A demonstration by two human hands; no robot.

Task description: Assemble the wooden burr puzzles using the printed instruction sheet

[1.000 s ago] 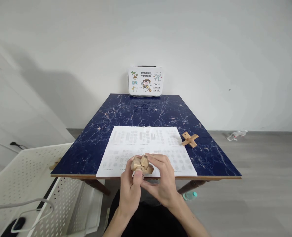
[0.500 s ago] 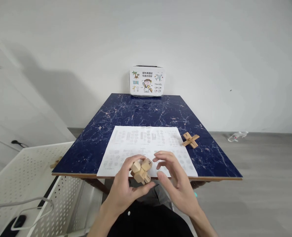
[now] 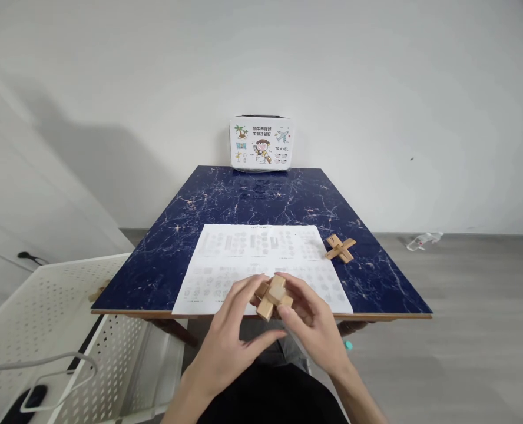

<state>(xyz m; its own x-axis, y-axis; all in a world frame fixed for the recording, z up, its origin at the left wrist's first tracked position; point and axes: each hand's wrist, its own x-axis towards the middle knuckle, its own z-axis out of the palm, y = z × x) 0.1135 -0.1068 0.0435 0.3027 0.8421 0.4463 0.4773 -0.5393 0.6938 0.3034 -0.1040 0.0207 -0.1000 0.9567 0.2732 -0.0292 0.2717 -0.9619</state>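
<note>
A wooden burr puzzle, made of interlocked pale bars, is held above the near edge of the printed sheet. My right hand is closed around its right side, with the thumb on the front and the fingers partly hidden behind. My left hand curves around the left side, its fingertips at the puzzle's upper left edge. The left thumb is stretched out below, apart from the wood. A second wooden piece, cross-shaped and marked with a dark character, lies at the sheet's right edge.
The blue marbled table stands against the wall. At its back edge is a white case with cartoon prints. A white perforated basket with a grey cable is at the left. A clear plastic item lies on the floor at right.
The burr puzzle has moved right and turned, showing different faces. My right hand, apart from it before, has closed on it. My left thumb is now away from the puzzle.
</note>
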